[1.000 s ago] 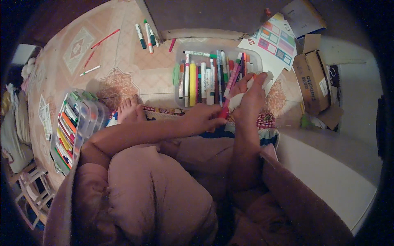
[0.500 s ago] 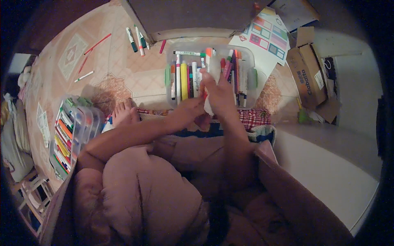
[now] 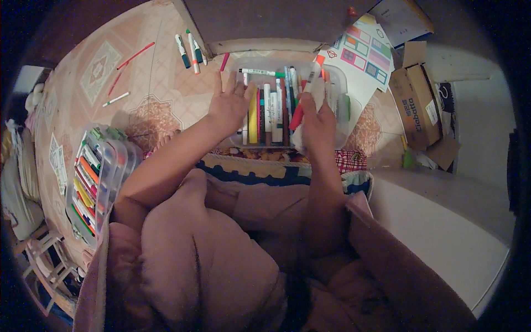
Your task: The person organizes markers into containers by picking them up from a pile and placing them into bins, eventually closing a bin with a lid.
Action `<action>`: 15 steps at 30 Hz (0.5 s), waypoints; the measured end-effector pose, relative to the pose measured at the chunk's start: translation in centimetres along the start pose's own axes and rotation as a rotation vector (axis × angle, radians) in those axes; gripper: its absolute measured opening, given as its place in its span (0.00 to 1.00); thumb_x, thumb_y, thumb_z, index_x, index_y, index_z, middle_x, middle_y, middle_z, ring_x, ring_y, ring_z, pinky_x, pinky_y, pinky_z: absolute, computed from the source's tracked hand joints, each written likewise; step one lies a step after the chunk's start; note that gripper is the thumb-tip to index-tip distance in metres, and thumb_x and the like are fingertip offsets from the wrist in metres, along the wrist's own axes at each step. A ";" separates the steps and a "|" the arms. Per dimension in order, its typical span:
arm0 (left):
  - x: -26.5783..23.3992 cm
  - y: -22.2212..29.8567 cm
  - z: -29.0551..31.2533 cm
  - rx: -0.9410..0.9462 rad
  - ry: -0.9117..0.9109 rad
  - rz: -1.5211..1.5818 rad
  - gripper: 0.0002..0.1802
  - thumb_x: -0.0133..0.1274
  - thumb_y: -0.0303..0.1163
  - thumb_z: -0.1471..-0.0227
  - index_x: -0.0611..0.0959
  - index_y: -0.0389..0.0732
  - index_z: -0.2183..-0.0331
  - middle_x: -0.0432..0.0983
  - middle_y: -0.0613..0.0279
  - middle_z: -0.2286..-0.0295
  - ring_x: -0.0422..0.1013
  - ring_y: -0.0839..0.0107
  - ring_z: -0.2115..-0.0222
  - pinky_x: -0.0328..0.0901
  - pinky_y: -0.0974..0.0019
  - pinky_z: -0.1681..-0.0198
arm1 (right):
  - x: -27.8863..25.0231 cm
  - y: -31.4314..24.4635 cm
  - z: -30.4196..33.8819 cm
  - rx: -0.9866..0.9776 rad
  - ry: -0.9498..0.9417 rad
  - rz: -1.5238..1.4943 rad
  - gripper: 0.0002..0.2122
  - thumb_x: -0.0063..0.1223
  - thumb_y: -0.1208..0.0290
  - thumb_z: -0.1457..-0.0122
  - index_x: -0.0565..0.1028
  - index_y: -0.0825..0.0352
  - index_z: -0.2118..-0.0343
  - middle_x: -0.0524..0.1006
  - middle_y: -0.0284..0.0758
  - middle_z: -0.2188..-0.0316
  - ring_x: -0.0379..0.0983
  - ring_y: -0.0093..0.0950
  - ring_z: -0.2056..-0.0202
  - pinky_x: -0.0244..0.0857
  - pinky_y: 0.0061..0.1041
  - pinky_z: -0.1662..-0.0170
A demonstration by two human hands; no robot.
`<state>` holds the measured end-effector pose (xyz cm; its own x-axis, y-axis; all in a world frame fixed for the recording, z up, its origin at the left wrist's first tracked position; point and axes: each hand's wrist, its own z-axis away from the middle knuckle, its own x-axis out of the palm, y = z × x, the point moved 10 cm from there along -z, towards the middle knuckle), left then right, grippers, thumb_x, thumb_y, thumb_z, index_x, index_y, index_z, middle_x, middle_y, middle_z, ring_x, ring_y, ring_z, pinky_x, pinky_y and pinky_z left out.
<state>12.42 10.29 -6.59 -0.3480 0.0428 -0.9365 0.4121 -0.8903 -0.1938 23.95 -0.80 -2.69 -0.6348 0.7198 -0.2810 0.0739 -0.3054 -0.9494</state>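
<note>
A clear plastic box (image 3: 338, 83) with green side clips stands in front of me, filled with markers in a row. Among them is a yellow marker (image 3: 253, 119); a white marker with a green cap (image 3: 263, 72) lies crosswise along the far side. My left hand (image 3: 229, 108) hovers over the box's left end, fingers spread, holding nothing visible. Above the right part of the box, my right hand (image 3: 321, 124) is closed around a white marker with red and orange ends (image 3: 313, 73). A white tissue or cloth (image 3: 317, 89) is bunched in that same hand.
Another clear box of markers (image 3: 86, 185) stands tilted at my left. Several loose markers (image 3: 193, 51) and a red stick (image 3: 135, 55) lie on the tiled floor. Beyond the box are a printed sheet (image 3: 362, 55) and an opened cardboard box (image 3: 415, 105). A brown panel (image 3: 254, 25) borders the far side.
My hands were together over the box; now they are apart. The left hand has moved left and opened. The right hand has shifted slightly right, still with the marker and white cloth.
</note>
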 end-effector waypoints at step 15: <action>-3.6 -4.6 1.1 0.011 0.458 0.997 0.26 0.47 0.14 0.65 0.68 0.42 0.58 0.66 0.57 0.69 0.68 0.67 0.72 0.65 0.68 0.70 | 2.4 0.6 1.0 -0.038 -0.208 0.350 0.20 0.48 0.58 0.52 0.68 0.68 0.60 0.73 0.44 0.71 0.71 0.33 0.68 0.61 0.28 0.65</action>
<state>10.91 13.73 -2.00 0.4844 -0.5363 -0.6911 0.3263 -0.6223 0.7116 21.72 0.13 -3.80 -0.7077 0.4341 -0.5574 0.3390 -0.4836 -0.8070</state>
